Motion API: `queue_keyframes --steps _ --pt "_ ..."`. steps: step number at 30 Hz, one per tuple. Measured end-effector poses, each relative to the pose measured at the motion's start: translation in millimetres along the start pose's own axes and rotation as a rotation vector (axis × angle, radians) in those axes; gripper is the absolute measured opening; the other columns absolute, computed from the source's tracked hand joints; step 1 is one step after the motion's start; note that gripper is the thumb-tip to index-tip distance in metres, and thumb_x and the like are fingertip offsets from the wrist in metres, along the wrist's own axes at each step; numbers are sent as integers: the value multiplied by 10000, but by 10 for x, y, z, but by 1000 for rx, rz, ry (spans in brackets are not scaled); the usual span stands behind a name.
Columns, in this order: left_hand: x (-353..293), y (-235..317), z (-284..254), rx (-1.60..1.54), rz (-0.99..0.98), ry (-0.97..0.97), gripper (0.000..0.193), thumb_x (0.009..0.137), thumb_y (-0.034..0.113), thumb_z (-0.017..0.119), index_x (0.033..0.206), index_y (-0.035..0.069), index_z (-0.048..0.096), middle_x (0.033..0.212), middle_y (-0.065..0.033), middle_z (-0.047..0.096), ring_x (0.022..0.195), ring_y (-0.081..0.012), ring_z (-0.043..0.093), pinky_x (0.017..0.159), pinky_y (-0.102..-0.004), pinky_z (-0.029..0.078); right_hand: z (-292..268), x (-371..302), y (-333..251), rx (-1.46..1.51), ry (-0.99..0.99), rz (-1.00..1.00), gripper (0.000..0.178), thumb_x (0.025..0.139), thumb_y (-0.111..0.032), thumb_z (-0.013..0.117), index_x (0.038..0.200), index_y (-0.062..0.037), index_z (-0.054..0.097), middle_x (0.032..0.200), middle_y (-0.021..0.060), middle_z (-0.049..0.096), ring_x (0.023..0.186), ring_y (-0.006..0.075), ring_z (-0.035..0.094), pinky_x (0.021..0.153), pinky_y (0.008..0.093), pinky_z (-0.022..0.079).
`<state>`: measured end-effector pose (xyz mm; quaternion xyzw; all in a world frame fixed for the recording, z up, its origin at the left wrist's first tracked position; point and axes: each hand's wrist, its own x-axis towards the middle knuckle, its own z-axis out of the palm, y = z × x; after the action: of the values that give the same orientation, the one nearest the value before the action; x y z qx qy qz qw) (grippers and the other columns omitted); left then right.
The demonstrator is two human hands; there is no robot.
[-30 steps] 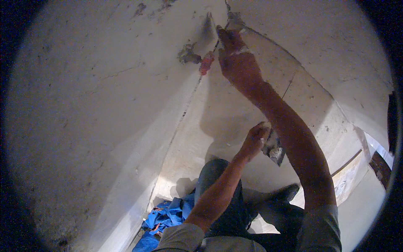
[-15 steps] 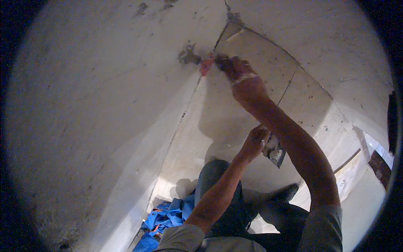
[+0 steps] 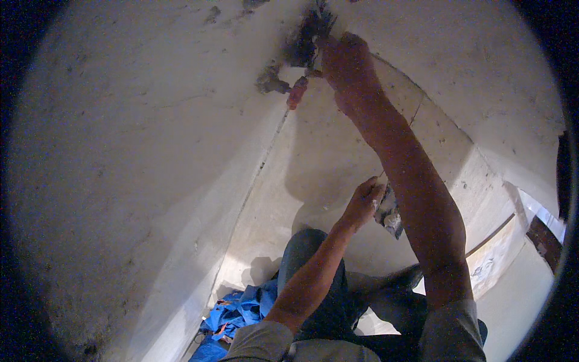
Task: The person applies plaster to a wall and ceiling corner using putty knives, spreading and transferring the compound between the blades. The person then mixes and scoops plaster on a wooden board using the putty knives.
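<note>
- Rough pale plaster wall (image 3: 139,157) fills the left of the view, speckled and uneven, meeting a smoother, flatter wall panel (image 3: 319,175) at a vertical corner seam.
- At the top of that seam sits a dark grey patch of wet filler (image 3: 304,39), ragged at its edges — a smaller blob lies just left of it.
- My right hand (image 3: 347,69) is raised to that patch, fingers curled tight round a tool with a reddish handle (image 3: 297,92); the blade is lost against the dark filler.
- My left hand (image 3: 363,202) is lower, fingers closed on a flat scraper (image 3: 389,216) caked with grey lumps — my right forearm hides part of it.
- Crumpled blue sheeting (image 3: 238,314) lies on the floor beside my dark trouser leg (image 3: 313,271), cut off at the lower edge.
</note>
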<state>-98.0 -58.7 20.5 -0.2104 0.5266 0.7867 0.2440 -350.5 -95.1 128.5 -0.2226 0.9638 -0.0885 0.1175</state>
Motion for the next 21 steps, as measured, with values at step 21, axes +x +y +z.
queue_keyframes --steps 21 --pt "189 -530 -66 133 191 -152 363 962 273 495 1162 -30 501 766 -13 516 705 -113 453 652 -287 419 -239 179 41 118 637 -437 161 840 -109 559 962 -27 624 706 180 596 705 351 609 643 454 490"
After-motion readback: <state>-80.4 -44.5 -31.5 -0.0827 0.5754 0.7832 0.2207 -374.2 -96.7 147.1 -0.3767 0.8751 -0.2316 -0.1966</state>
